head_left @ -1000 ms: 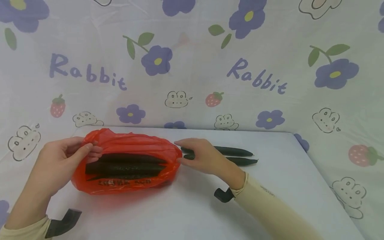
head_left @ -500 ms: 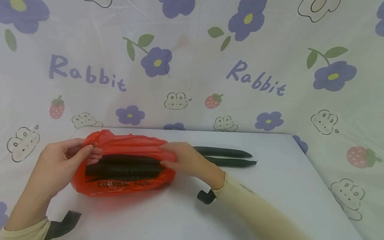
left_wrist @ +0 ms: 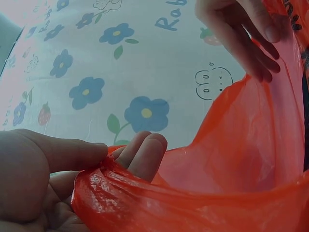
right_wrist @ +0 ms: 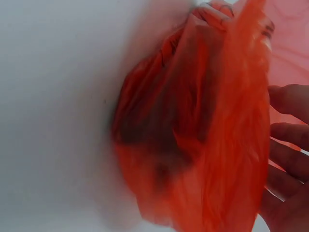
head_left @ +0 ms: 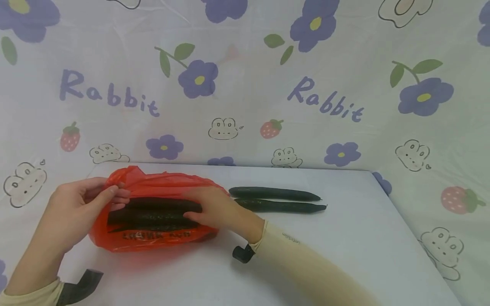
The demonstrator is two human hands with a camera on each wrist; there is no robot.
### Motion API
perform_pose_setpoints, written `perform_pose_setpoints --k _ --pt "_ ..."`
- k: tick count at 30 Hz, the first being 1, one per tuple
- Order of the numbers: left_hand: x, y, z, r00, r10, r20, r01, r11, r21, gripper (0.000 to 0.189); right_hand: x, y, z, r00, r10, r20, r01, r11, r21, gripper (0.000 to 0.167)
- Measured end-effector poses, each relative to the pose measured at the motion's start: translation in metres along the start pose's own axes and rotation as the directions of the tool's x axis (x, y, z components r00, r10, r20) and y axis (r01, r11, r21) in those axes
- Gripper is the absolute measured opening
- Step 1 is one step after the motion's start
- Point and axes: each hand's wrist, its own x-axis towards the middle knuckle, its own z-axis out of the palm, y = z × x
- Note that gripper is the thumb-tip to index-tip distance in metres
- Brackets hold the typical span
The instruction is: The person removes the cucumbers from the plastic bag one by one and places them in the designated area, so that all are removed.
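Note:
A red plastic bag (head_left: pixel 153 244) lies at the left of the table, its mouth spread and several dark green cucumbers (head_left: pixel 153 217) lying lengthwise inside. My left hand (head_left: pixel 78 208) pinches the bag's left rim between thumb and fingers; the left wrist view shows the film (left_wrist: pixel 120 198) bunched there. Over the bag's right end reaches my right hand (head_left: pixel 220 210), fingers relaxed and apart, above the cucumbers' right ends. In the right wrist view the fingers (right_wrist: pixel 289 133) overlap the bag's edge and hold nothing.
Two more cucumbers, one behind (head_left: pixel 275 194) and one in front (head_left: pixel 283 206), lie side by side on the white table (head_left: pixel 344 246) right of the bag. A patterned cloth (head_left: pixel 245 102) with flowers and rabbits hangs behind the table.
My right hand has moved left from the bag's right edge to above the cucumbers in its mouth, uncovering more of the two loose cucumbers. My left hand keeps its pinch on the rim.

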Motion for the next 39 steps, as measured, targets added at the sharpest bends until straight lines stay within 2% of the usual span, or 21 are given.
perform_pose_setpoints --k 8,11,23,30,39 --pt "0.0 0.0 0.0 1.0 0.022 -0.005 -0.022 1.0 0.02 0.031 0.01 -0.017 0.008 0.993 0.07 0.092 -0.064 0.996 -0.07 0.056" --pt "0.0 0.0 -0.002 1.0 0.023 -0.009 -0.023 0.999 0.029 0.03 0.016 -0.022 0.014 0.991 0.065 0.113 -0.056 0.995 -0.084 0.054" --pt "0.0 0.0 -0.002 1.0 -0.006 -0.007 0.007 1.0 0.026 0.03 0.027 -0.025 0.032 0.989 0.062 0.131 -0.05 0.994 -0.096 0.05" --pt "-0.001 0.0 -0.003 1.0 -0.002 -0.004 0.002 1.0 0.018 0.032 0.032 -0.025 0.041 0.986 0.064 0.155 -0.045 0.991 -0.123 0.046" --pt "0.0 0.001 -0.002 1.0 -0.012 0.0 0.012 1.0 0.024 0.033 0.035 -0.026 0.043 0.985 0.073 0.155 -0.049 0.987 -0.15 0.038"
